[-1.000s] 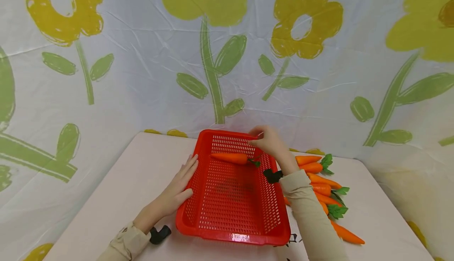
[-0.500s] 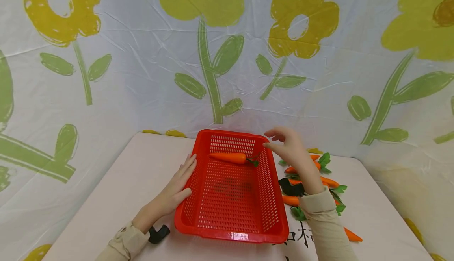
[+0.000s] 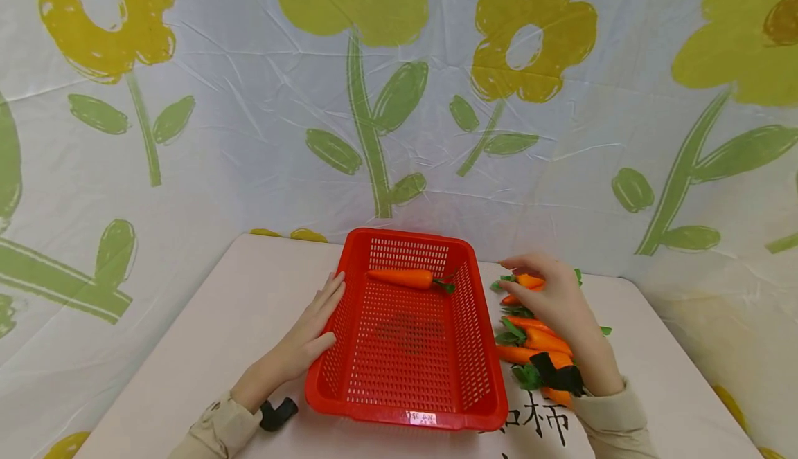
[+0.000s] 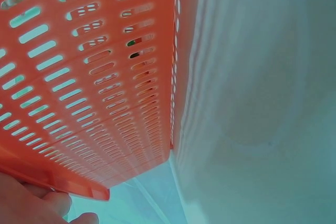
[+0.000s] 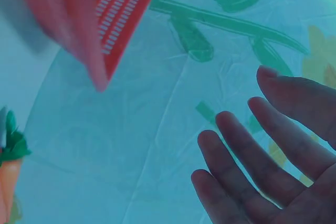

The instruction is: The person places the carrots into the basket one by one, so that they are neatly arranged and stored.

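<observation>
A red perforated plastic basket (image 3: 408,369) stands on the table with one orange carrot (image 3: 402,277) lying crosswise near its far end. My left hand (image 3: 305,338) rests along the basket's left rim, its fingers stretched out; in the left wrist view its fingertips (image 4: 58,200) show at the rim. To the right of the basket my right hand (image 3: 555,300) hovers over a pile of several carrots (image 3: 542,341) with green tops and partly hides them. Nothing is between its spread fingers in the right wrist view, where one carrot (image 5: 8,182) shows at the left edge.
The pale table (image 3: 231,320) has black written characters (image 3: 545,417) at the basket's front right. A white cloth with printed flowers (image 3: 262,133) hangs close behind the table and along its sides. Black straps (image 3: 278,414) sit at both wrists.
My right hand has moved right from the basket's far right corner to above the carrot pile. The left hand, the basket and the carrot inside stay in place.
</observation>
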`<state>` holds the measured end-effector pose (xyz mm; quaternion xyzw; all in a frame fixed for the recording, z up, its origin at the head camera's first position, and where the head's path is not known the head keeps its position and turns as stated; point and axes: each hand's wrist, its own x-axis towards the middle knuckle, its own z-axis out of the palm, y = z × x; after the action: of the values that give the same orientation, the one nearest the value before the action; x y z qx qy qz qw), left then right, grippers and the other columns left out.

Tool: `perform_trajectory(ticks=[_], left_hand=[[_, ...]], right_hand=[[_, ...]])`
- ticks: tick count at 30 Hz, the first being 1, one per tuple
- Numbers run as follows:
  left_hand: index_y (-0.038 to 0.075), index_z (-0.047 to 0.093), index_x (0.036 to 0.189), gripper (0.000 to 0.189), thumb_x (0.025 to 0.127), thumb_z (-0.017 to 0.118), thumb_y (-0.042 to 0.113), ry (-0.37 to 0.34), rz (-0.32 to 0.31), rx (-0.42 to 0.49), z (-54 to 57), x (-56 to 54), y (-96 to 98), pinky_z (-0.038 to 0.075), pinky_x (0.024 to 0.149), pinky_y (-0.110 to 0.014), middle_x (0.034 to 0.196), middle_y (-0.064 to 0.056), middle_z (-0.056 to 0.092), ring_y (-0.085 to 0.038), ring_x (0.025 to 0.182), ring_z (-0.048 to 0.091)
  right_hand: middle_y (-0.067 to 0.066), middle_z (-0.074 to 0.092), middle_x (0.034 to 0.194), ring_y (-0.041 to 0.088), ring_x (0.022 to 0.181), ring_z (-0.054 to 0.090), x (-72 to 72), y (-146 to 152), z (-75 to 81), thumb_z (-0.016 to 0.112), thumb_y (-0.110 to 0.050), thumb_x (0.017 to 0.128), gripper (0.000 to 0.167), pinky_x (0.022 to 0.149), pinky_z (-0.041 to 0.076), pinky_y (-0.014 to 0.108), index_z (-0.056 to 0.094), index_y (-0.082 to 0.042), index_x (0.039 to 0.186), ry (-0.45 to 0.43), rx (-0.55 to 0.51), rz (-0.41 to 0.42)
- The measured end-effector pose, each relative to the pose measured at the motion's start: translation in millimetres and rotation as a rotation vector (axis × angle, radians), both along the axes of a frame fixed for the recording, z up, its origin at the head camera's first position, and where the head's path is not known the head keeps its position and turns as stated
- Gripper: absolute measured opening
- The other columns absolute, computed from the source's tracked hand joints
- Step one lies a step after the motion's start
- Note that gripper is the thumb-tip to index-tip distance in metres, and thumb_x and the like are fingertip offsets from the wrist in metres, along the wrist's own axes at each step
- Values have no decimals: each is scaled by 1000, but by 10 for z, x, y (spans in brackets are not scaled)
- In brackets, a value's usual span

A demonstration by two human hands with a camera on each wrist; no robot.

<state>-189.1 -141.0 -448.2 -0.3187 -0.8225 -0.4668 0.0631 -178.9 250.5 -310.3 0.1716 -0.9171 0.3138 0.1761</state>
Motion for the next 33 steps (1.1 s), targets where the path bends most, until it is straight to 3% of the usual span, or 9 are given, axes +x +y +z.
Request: perform_trajectory(ticks=[7, 14, 20, 26, 29, 33], left_hand=[[5, 14, 159, 81, 83, 42, 2, 10, 1, 3, -12, -12, -9, 4, 114, -65, 166, -12, 6, -36, 151, -2], [-2, 16, 157, 78, 83, 42, 1, 10, -6, 2, -14, -34, 8, 3, 114, -65, 166, -12, 6, -37, 151, -2], [-1, 16, 157, 79, 83, 42, 0, 8, -3, 3, -22, -36, 7, 3, 115, -64, 166, -11, 6, -37, 151, -2], [-2, 16, 157, 79, 82, 42, 2, 12, -1, -1, -35, -37, -3, 3, 115, -64, 166, -10, 6, -38, 151, -1], [-1, 16, 157, 79, 82, 42, 2, 16, 0, -3, -36, -32, -6, 3, 116, -63, 166, -11, 6, -38, 151, -1], [2, 15, 158, 81, 82, 43, 2, 14, -1, -4, -33, -26, -6, 3, 117, -60, 166, -12, 6, -36, 151, -2]], right_hand=[[2, 72, 106, 20, 96, 65, 249, 317, -120, 78, -7, 83, 27, 80, 52, 24, 73, -11, 109, 22, 55, -2], [-6, 72, 102, -3, 93, 61, 456, 739, -390, 80, -9, 81, 28, 79, 43, 7, 73, -15, 108, -27, 55, -46], [-3, 73, 97, 0, 89, 64, 605, 1042, -664, 78, -5, 81, 26, 75, 48, 11, 73, -9, 107, -130, 4, -46], [1, 74, 96, -1, 85, 65, 708, 1232, -884, 78, -11, 83, 26, 73, 52, 18, 71, -4, 108, -261, -6, -91], [-3, 73, 95, 2, 84, 66, 733, 1337, -983, 76, -5, 83, 25, 72, 52, 16, 70, 1, 106, -260, -26, -49], [-12, 71, 97, -1, 86, 64, 755, 1515, -1115, 74, 6, 80, 24, 71, 49, 11, 71, 1, 104, -182, -26, 40]])
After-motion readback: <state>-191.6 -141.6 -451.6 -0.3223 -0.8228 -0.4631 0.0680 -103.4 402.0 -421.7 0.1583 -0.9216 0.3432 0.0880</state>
